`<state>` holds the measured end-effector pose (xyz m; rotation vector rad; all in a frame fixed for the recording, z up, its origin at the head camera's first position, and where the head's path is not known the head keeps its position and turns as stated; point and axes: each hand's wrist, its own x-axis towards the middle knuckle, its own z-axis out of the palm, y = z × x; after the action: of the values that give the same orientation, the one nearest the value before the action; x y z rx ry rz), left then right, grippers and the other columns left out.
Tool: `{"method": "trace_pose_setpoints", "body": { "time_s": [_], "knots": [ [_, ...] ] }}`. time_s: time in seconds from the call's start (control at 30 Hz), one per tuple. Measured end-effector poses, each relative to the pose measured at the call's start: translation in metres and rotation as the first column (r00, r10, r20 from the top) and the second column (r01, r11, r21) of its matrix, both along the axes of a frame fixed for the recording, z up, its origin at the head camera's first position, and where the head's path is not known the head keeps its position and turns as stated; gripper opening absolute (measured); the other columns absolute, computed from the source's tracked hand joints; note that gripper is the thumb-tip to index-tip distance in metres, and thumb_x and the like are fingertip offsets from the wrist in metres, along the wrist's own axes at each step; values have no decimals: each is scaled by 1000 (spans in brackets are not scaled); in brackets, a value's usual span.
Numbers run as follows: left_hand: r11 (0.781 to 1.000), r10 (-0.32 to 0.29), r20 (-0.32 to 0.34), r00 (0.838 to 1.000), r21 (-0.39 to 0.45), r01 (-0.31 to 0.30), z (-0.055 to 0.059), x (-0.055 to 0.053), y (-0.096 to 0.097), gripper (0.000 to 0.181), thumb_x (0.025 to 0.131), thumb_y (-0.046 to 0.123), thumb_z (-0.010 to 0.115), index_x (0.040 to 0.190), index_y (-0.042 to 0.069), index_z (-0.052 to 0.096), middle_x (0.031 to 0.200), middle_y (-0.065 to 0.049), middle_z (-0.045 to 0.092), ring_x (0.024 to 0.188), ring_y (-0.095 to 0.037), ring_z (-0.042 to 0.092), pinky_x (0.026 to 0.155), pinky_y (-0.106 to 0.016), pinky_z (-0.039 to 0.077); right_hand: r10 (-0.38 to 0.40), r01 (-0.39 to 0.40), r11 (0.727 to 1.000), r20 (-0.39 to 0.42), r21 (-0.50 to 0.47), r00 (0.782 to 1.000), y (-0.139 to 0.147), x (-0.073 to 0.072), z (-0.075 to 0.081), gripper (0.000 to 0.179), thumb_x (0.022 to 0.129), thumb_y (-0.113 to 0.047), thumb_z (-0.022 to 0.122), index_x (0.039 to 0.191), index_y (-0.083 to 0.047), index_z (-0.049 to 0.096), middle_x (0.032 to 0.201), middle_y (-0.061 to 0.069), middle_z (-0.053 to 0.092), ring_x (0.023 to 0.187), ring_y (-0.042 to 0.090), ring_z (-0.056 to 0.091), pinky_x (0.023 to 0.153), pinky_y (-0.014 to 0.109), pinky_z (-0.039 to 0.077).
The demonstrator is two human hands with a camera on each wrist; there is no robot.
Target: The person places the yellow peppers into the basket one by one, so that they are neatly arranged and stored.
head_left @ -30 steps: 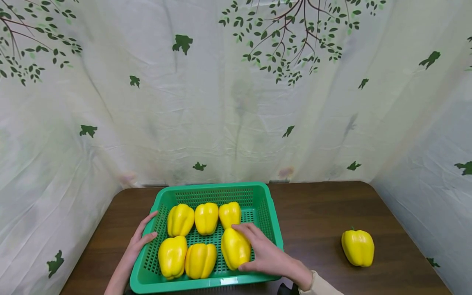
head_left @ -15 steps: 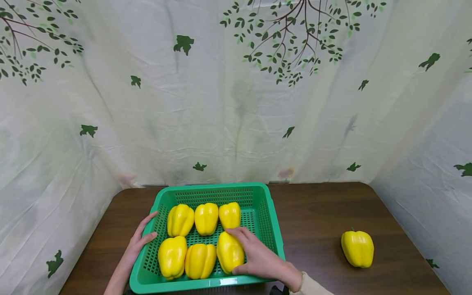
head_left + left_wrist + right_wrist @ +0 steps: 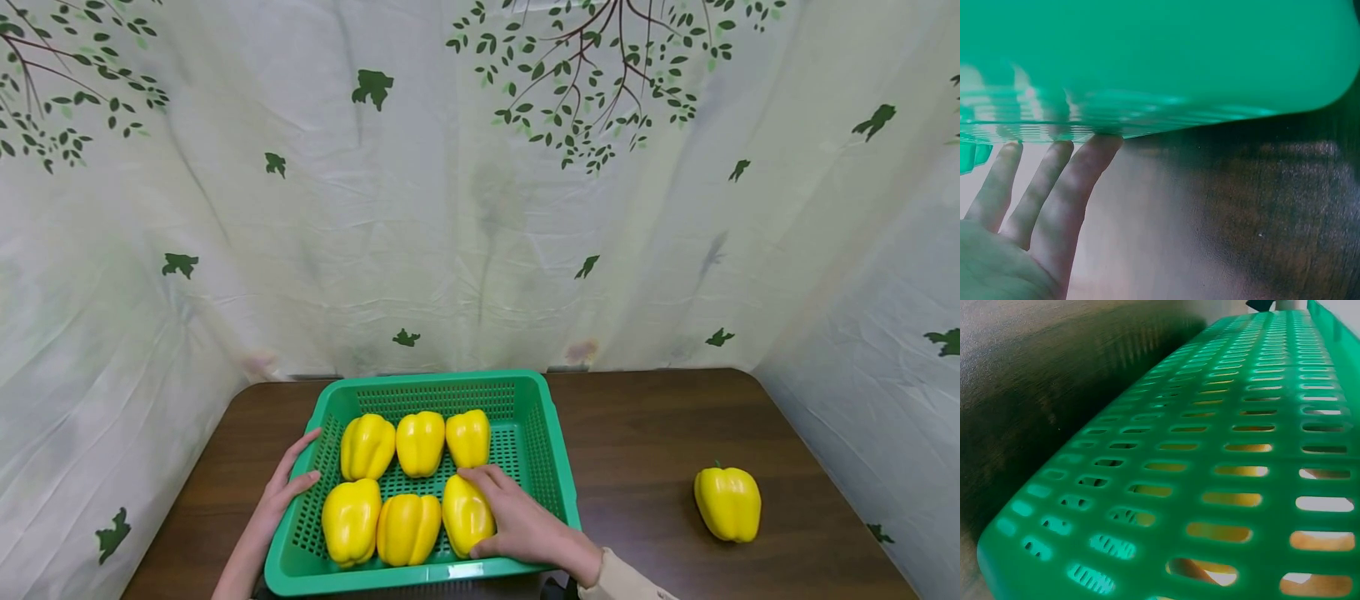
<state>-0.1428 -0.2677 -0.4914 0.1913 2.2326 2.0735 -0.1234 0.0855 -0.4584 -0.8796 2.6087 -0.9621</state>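
Observation:
My right hand [image 3: 517,521] grips a yellow bell pepper [image 3: 467,517] at the front right of the green basket [image 3: 558,450], thumb on its near side and fingers at its far side. In the right wrist view the basket's slotted wall [image 3: 1172,456] hides that hand; yellow shows through the slots. My left hand [image 3: 281,487] rests against the basket's left side, thumb and index finger at the rim. In the left wrist view its straight fingers [image 3: 1060,212] touch the outer wall. Several other bell peppers [image 3: 408,529] lie in two rows in the basket.
One more yellow bell pepper [image 3: 727,504] lies on the brown wooden table [image 3: 637,425], to the right of the basket. A pale curtain [image 3: 480,208] with a leaf print hangs behind the table and along both sides.
My right hand has moved slightly left and nearer with its bell pepper, which now sits closer to the front middle one. The left hand and the basket stay in place.

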Motion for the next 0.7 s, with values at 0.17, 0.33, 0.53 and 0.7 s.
{"method": "trace_pose_setpoints", "body": {
  "time_s": [0.17, 0.33, 0.53, 0.7],
  "knots": [
    [1000, -7, 4, 1000, 6, 7, 0, 0, 0, 49, 102, 12, 38, 149, 19, 24, 146, -15, 13, 106, -1, 52, 79, -30, 52, 10, -9, 1000, 44, -9, 999, 0, -1, 1, 79, 75, -25, 83, 142, -17, 40, 134, 2, 39, 112, 14, 46, 89, 31, 45],
    [1000, -3, 11, 1000, -1, 3, 2, 0, 1, 50, 102, 13, 38, 150, 18, 23, 147, -15, 13, 106, 1, 51, 80, -29, 51, 0, 1, 1000, 91, -8, 996, 3, -1, 2, 75, 78, -25, 80, 141, -16, 41, 134, 1, 39, 112, 14, 46, 89, 30, 45],
    [1000, -7, -15, 1000, 8, 7, 1, 0, 0, 50, 102, 10, 39, 149, 16, 24, 138, 2, 25, 108, 1, 51, 81, -26, 50, -18, 19, 1000, 88, -11, 996, 8, -1, 3, 73, 81, -26, 77, 142, -13, 40, 135, 4, 40, 115, 16, 46, 93, 33, 44],
    [1000, -10, -54, 998, 18, 11, -2, -1, 0, 50, 101, 7, 38, 149, 16, 27, 136, 7, 28, 109, 1, 50, 81, -24, 50, -35, 38, 998, 76, -44, 997, 14, -1, 6, 70, 82, -24, 76, 142, -12, 41, 134, 5, 42, 115, 18, 48, 93, 35, 45]
  ]
}}
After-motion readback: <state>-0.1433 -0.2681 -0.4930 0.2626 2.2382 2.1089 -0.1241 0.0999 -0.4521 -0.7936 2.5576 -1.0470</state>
